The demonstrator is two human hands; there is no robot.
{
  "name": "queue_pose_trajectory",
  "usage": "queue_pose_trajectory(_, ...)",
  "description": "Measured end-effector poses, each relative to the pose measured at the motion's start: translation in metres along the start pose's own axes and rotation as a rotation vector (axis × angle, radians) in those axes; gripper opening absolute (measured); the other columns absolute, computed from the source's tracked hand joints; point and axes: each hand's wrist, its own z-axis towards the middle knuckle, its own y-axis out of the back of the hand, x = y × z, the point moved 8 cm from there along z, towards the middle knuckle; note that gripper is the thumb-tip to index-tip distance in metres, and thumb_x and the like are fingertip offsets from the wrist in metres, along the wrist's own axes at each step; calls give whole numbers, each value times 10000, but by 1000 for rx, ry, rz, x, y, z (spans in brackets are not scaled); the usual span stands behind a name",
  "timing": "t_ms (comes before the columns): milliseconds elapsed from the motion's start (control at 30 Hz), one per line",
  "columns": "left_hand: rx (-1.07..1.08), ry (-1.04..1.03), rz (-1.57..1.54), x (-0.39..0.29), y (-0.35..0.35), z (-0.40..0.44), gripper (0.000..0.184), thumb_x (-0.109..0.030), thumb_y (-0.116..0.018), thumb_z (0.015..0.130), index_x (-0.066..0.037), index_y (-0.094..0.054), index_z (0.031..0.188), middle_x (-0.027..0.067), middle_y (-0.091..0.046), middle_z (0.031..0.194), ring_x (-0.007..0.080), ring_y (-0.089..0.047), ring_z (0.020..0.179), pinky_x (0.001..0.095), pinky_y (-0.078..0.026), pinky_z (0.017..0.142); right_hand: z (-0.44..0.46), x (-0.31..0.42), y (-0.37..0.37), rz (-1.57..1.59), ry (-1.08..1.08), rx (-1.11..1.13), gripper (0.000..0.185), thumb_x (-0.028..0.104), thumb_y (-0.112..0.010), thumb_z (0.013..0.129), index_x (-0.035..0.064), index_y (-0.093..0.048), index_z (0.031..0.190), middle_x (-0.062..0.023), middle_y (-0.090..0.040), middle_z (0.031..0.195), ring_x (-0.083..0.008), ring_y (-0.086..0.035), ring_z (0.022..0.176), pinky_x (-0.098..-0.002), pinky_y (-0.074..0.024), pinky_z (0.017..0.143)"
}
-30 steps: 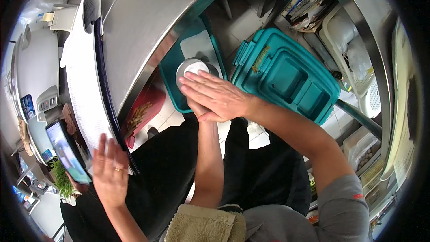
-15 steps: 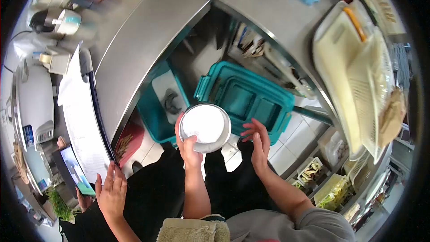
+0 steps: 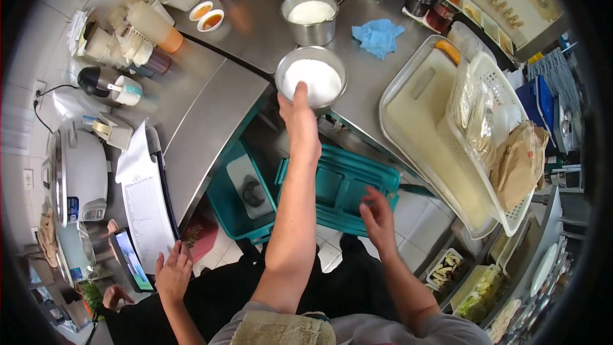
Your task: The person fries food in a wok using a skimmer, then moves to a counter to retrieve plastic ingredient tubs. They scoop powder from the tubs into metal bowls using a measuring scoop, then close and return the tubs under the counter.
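Note:
My left hand (image 3: 301, 121) grips a round metal bowl (image 3: 344, 89) by its near rim, with the thumb over the edge. White fine grains or powder (image 3: 322, 80) fill much of the bowl. Just beyond it, on the steel counter, stands a metal pot (image 3: 314, 33) that also holds something white. Over the teal lid (image 3: 345, 179), my right hand (image 3: 378, 217) hangs with its fingers apart and nothing in it. Left of the lid sits an open teal bin (image 3: 221, 172) with white contents and a dark scoop-like object (image 3: 253, 193) inside.
At left a co-worker's hand (image 3: 174, 275) rests by a clipboard with papers (image 3: 148, 207). A tray (image 3: 408, 99) and a white basket (image 3: 516, 214) fill the right counter. A blue crumpled cloth (image 3: 378, 36) lies near the pot. The counter edge (image 3: 246, 112) curves ahead of me.
My left hand has carried the bowl forward and up, from above the teal bin and lid to the counter's edge beside the pot. My right hand stays low, slightly shifted. The view has tilted up.

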Motion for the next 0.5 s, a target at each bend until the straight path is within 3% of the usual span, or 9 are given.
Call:
queue_pose_trajectory(33, -30, -45, 237, -5, -2, 3, 756, -508, -448, 909, -60, -209, 1469, 213, -184, 1511, 313, -81, 1427, 432, -135, 1124, -7, -9, 3, -87, -21, 40, 411, 117, -586, 897, 58, -489, 1293, -55, -544, 1017, -97, -495, 716, -235, -437, 613)
queue_pose_trajectory(133, 84, -21, 385, -11, -8, -18, 820, -614, -397, 907, -26, -244, 1458, 226, -43, 1542, 289, 91, 1437, 406, -20, 1139, -17, -30, 15, -243, -55, 95, 416, 86, -608, 873, 51, -499, 1274, -66, -555, 1000, -115, -518, 721, -240, -444, 608)
queue_pose_trajectory(200, 102, -164, 425, 6, 16, -31, 637, -515, -372, 957, -13, -468, 1337, 197, -214, 1515, 292, -18, 1440, 370, -88, 1136, -14, -56, 29, -312, -62, 106, 424, 73, -620, 862, 51, -503, 1269, -65, -560, 990, -111, -526, 719, -236, -440, 598)
queue_pose_trajectory(233, 52, -225, 456, 25, 40, -37, 543, -441, -410, 968, -14, -509, 1288, 186, -341, 1454, 301, -189, 1404, 366, -178, 1115, -9, -78, 45, -357, -22, 30, 410, 58, -618, 853, 45, -514, 1249, -95, -567, 971, -151, -552, 713, -269, -464, 612)
queue_pose_trajectory(300, 60, -108, 500, 102, 102, -39, 469, -386, -500, 944, -42, -523, 1263, 142, -415, 1375, 242, -427, 1244, 333, -341, 1021, 7, -126, 86, -453, 36, -153, 386, 29, -616, 836, 36, -534, 1212, -137, -578, 974, -205, -593, 719, -313, -497, 631)
queue_pose_trajectory(333, 22, -92, 729, 135, 136, -42, 439, -273, -587, 905, -22, -509, 1257, 127, -523, 1250, 237, -524, 1107, 332, -394, 956, 9, -145, 108, -505, 46, -256, 375, 15, -616, 828, 32, -543, 1196, -148, -582, 994, -217, -610, 731, -324, -505, 637)
queue_pose_trajectory(367, 29, 41, 904, 176, 173, -45, 472, -248, -613, 883, 9, -491, 1260, 166, -509, 1252, 253, -540, 1098, 336, -404, 940, 14, -157, 126, -559, 1, -326, 353, 6, -609, 823, 29, -555, 1171, -156, -584, 1019, -248, -614, 787, -347, -507, 683)
queue_pose_trajectory(400, -37, 99, 854, 213, 214, -48, 554, -334, -642, 819, 5, -508, 1236, 242, -507, 1259, 384, -492, 1155, 407, -392, 980, 24, -164, 136, -614, -41, -395, 332, -4, -603, 817, 25, -567, 1146, -163, -586, 1043, -279, -619, 842, -370, -510, 730)
queue_pose_trajectory(500, -255, 367, 1037, 261, 280, -74, 720, -361, -689, 774, -3, -405, 1329, 273, -471, 1287, 392, -477, 1167, 415, -375, 997, 63, -138, 111, -730, 169, -224, 317, -9, -590, 812, 22, -575, 1127, -172, -576, 1110, -369, -553, 1030, -417, -461, 883)
